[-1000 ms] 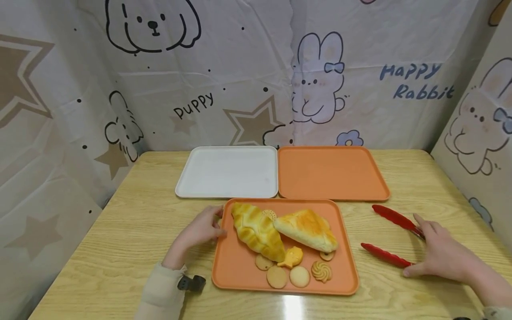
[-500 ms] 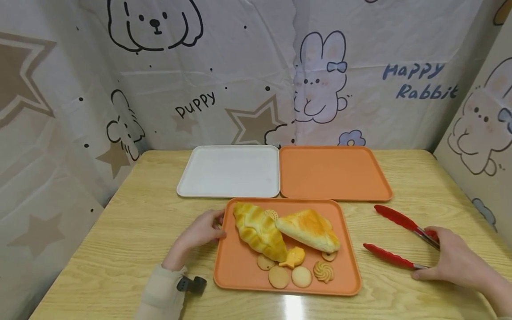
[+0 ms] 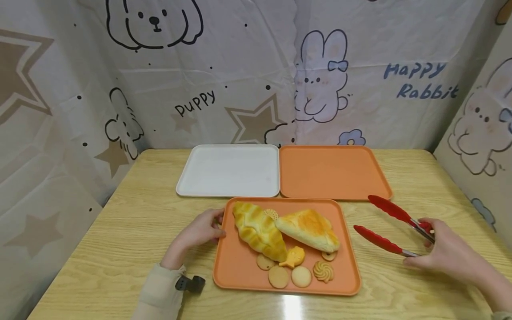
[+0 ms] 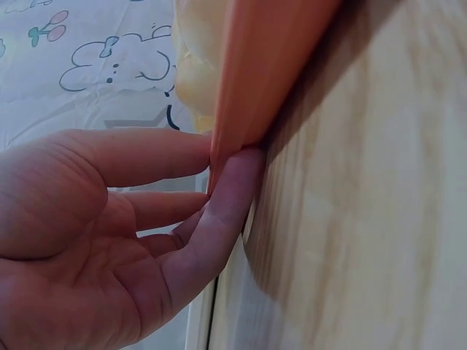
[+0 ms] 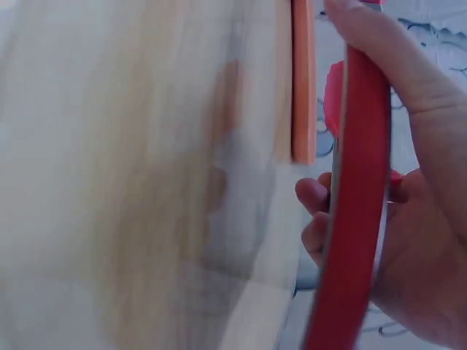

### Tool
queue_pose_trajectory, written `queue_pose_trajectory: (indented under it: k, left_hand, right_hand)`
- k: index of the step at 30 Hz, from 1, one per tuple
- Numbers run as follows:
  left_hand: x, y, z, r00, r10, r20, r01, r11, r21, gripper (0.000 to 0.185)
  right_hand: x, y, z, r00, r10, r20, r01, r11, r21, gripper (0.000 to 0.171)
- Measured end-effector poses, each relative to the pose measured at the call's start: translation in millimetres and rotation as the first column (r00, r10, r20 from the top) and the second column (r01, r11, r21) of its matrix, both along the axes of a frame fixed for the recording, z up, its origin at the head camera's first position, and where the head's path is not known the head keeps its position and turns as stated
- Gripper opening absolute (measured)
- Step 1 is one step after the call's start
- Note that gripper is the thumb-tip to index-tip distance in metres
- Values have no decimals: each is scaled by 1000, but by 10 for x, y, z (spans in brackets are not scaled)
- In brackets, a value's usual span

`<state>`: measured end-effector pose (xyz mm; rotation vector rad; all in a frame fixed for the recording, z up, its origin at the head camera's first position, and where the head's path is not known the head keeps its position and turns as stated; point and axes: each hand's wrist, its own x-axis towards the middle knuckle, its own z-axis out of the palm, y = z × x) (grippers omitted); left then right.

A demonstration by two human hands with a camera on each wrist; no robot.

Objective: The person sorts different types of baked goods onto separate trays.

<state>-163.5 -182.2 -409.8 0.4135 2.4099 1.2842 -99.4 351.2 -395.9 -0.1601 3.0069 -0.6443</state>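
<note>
My left hand (image 3: 201,229) pinches the left rim of an orange tray (image 3: 235,272) on the table (image 3: 128,222). On the tray lie a croissant (image 3: 260,232), biscuits (image 3: 278,277) and a triangular bun (image 3: 308,228). Farther right, red tongs (image 3: 378,239), arms spread, are gripped in my right hand (image 3: 450,253).

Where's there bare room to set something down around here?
Free: the white tray, the rear orange tray beside it, and the table left of the left hand. Crowded: the front tray, with breads and cookies, and its right side, where the right hand holds the tongs.
</note>
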Motion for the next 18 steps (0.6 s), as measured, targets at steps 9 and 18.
queue_pose_trajectory:
  k: [9,18]
  left_hand:
    - [2,-15,-9,1000,-2,1,2,1000,5,62]
    - [-7,-24,-7,1000,-16,-7,16,1000,13,58]
  right_hand:
    - [-103,-238,102,994,105,25,-104,994,-42,88]
    - [-116,-452,214,990,141,-13,-141,990,-26,77]
